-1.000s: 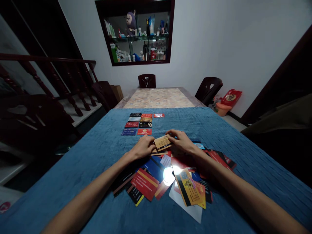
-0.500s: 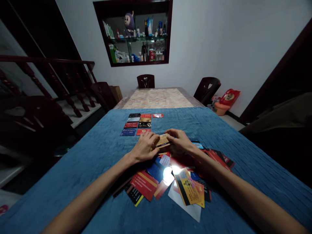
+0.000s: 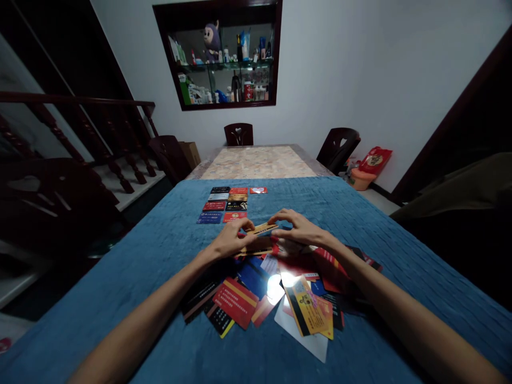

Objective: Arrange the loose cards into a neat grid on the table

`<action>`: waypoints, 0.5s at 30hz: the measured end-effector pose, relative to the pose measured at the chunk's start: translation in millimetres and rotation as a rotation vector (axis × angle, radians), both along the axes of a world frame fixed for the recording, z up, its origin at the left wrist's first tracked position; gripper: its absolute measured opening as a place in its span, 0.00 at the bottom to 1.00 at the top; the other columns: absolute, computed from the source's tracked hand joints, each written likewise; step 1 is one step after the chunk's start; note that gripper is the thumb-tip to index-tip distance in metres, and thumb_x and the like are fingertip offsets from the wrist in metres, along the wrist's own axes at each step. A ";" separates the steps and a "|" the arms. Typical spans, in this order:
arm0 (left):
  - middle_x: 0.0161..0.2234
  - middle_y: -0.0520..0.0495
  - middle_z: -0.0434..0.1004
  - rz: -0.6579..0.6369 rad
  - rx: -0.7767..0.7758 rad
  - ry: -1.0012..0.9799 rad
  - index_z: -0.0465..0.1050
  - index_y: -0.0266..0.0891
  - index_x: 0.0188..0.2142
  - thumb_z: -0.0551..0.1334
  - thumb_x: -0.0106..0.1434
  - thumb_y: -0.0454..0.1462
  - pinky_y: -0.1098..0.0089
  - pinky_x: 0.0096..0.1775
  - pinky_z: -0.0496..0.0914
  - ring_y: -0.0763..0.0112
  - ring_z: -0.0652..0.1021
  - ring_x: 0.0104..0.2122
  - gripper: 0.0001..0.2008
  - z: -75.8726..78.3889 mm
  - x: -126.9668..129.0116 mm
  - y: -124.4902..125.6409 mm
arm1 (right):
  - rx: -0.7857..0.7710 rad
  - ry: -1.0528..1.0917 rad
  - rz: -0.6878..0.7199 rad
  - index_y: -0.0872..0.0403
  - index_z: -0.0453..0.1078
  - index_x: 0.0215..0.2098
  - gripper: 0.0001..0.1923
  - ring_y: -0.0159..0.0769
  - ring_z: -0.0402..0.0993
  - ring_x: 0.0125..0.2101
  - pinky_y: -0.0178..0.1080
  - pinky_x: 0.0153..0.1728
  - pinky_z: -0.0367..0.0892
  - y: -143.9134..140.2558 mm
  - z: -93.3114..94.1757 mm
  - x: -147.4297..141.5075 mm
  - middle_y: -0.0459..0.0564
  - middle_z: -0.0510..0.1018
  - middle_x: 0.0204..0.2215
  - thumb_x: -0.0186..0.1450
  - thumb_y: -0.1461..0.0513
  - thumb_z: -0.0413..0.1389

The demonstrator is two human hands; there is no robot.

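Note:
My left hand [image 3: 231, 238] and my right hand [image 3: 299, 229] pinch a tan card [image 3: 263, 229] between them, tilted nearly edge-on above a pile of cards. Just beneath it, another tan card [image 3: 258, 246] with a dark stripe lies on the pile. Closer to me are a red card [image 3: 236, 302], a blue card [image 3: 253, 276] and a yellow card with a black stripe [image 3: 307, 308]. A white sheet or card [image 3: 302, 333] sticks out under the yellow one. Glare hides part of the pile's middle.
Beyond my left hand, several cards lie in two columns, including a blue card [image 3: 209, 217]. A red card with a white heart [image 3: 258, 190] lies to their right. A blue cloth [image 3: 160, 256] covers the table's near part. Dark chairs [image 3: 239, 134] stand around the table.
The tan card has tipped from showing its face to nearly edge-on, and my fingers have shifted along its ends. My right hand has moved slightly to the right.

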State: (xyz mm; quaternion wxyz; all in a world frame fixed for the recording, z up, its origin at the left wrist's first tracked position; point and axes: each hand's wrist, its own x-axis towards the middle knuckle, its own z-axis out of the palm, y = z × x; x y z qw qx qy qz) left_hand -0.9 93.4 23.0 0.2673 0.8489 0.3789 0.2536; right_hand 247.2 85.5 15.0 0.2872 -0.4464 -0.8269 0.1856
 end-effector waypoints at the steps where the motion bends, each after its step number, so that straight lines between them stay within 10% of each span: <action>1: 0.36 0.47 0.77 -0.006 -0.019 -0.015 0.72 0.37 0.36 0.59 0.58 0.43 0.67 0.39 0.69 0.65 0.75 0.37 0.11 0.2 -0.5 0.8 | 0.005 -0.008 0.013 0.49 0.76 0.45 0.15 0.42 0.69 0.47 0.45 0.51 0.62 -0.4 0.9 1.1 0.51 0.77 0.44 0.61 0.54 0.63; 15: 0.24 0.52 0.65 -0.005 -0.113 -0.059 0.62 0.38 0.23 0.50 0.64 0.45 0.71 0.32 0.62 0.71 0.67 0.28 0.17 0.7 0.5 2.9 | 0.099 0.041 -0.100 0.53 0.78 0.33 0.05 0.39 0.72 0.37 0.39 0.41 0.64 0.1 -6.8 -11.7 0.50 0.80 0.33 0.60 0.65 0.59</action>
